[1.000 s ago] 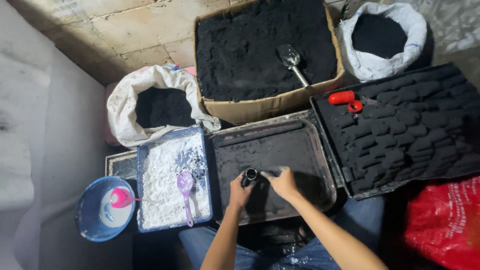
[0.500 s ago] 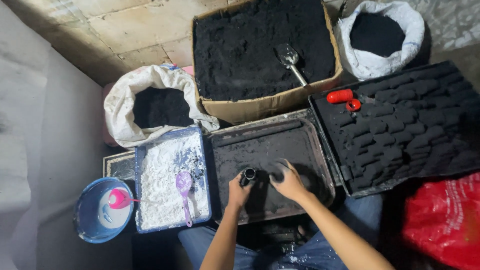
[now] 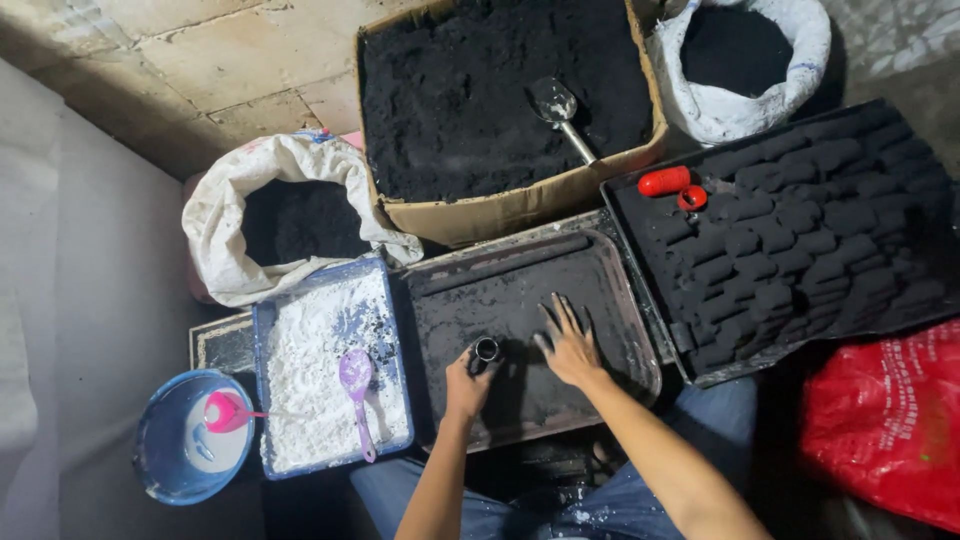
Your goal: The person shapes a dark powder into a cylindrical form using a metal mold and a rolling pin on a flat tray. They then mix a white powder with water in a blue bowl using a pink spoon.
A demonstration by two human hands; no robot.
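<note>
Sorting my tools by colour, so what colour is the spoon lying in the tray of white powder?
Light purple; the spoon shows best in the head view.

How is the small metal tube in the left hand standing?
Upright: the small metal tube shows its round open top to the camera, gripped by the left hand.

Two bare forearms, no sleeves, no gloves, no rings or watch. Left hand [image 3: 468, 383] and right hand [image 3: 570, 347] smudged with black dust on fingers and knuckles. Below the hands, blue denim jeans over both legs, speckled with pale powder spots near the lap, darker at the folds.
</note>
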